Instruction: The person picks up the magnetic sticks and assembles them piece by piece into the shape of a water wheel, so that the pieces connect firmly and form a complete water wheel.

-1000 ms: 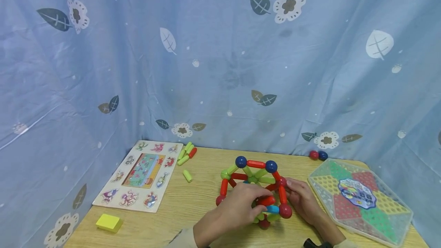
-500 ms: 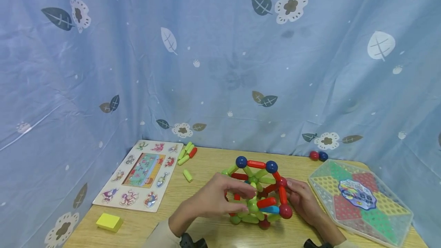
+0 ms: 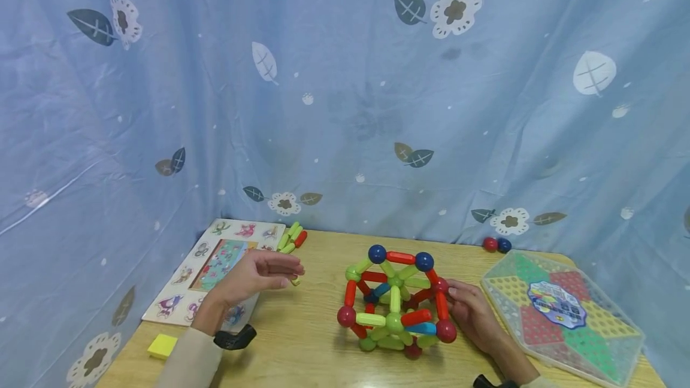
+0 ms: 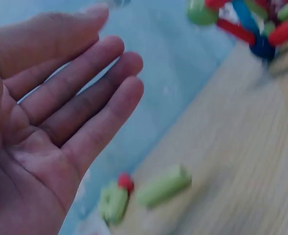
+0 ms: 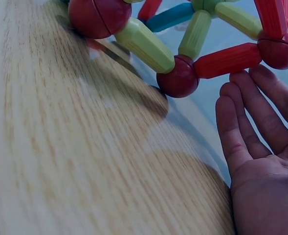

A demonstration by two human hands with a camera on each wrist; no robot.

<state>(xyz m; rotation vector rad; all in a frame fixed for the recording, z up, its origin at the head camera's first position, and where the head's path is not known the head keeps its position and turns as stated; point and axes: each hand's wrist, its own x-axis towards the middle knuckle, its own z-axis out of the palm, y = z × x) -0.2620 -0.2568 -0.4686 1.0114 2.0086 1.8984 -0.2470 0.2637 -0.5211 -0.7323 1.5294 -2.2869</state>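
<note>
A framework of coloured rods and balls (image 3: pixel 393 321) stands on the table in the head view. My right hand (image 3: pixel 477 316) is at its right side. In the right wrist view, the extended fingertips (image 5: pixel 241 78) touch a red rod (image 5: pixel 229 61) near a dark red ball (image 5: pixel 276 51). My left hand (image 3: pixel 259 274) is raised over the left of the table, apart from the framework, its fingers loosely extended and holding nothing. A loose green rod (image 4: pixel 164 187) lies below it in the left wrist view, mostly hidden behind the hand in the head view.
Several green rods and a red rod (image 3: pixel 300 239) lie beside a sea-animal puzzle board (image 3: pixel 180 274) at the back left. A yellow block (image 3: pixel 162 346) sits at the front left. On the right is a boxed checkers board (image 3: pixel 609 316), with two loose balls (image 3: pixel 490 244) behind it.
My left hand has let go of the red rod at the framework's front and moved left, towards the puzzle board. The rod stays attached. My right hand stays at the framework's right side.
</note>
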